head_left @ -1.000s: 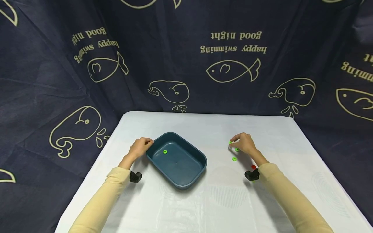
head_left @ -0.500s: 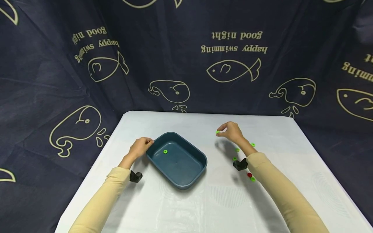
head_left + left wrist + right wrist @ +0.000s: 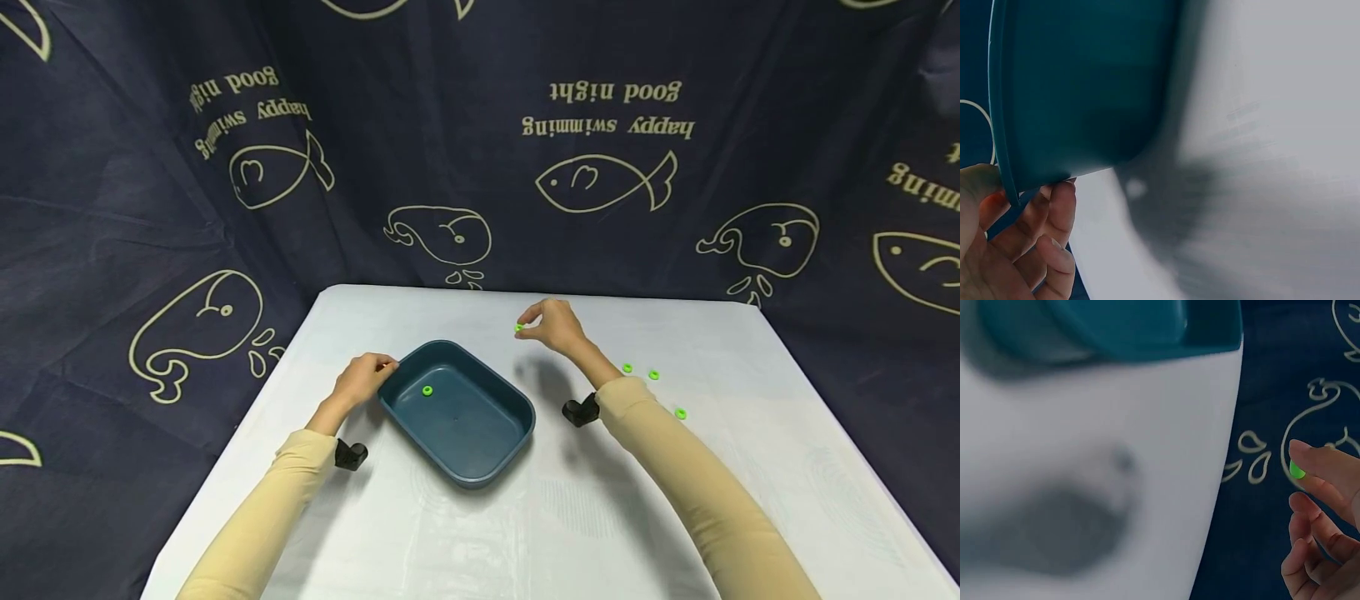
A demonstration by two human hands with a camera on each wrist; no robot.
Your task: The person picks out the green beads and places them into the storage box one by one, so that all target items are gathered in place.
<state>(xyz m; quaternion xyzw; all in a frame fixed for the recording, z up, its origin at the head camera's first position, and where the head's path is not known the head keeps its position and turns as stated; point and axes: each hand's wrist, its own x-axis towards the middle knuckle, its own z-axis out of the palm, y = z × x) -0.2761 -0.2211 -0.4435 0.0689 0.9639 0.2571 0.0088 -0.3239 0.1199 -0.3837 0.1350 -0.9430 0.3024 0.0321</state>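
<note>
My left hand (image 3: 358,382) grips the rim of a dark teal plastic basin (image 3: 480,476) at its left corner. In the left wrist view, the thumb and fingers lie on either side of the basin's rim (image 3: 1002,112). One small green ring (image 3: 427,390) lies on the basin floor. My right hand (image 3: 558,327) is raised above the table, to the right of the basin's far side. Between its thumb and index finger it pinches another small green ring (image 3: 519,327), seen in the right wrist view as a green piece (image 3: 1297,470) at the fingertips.
Several green rings are on the white table (image 3: 480,550) to the right; three show, including one ring (image 3: 627,367) near the right wrist and another ring (image 3: 680,413) beside the sleeve. A dark blue curtain (image 3: 480,125) with fish drawings hangs behind the table.
My right hand has picked the green ring up off the table and carried it left and away toward the basin. The red piece is now hidden behind the right arm. My left hand stays put.
</note>
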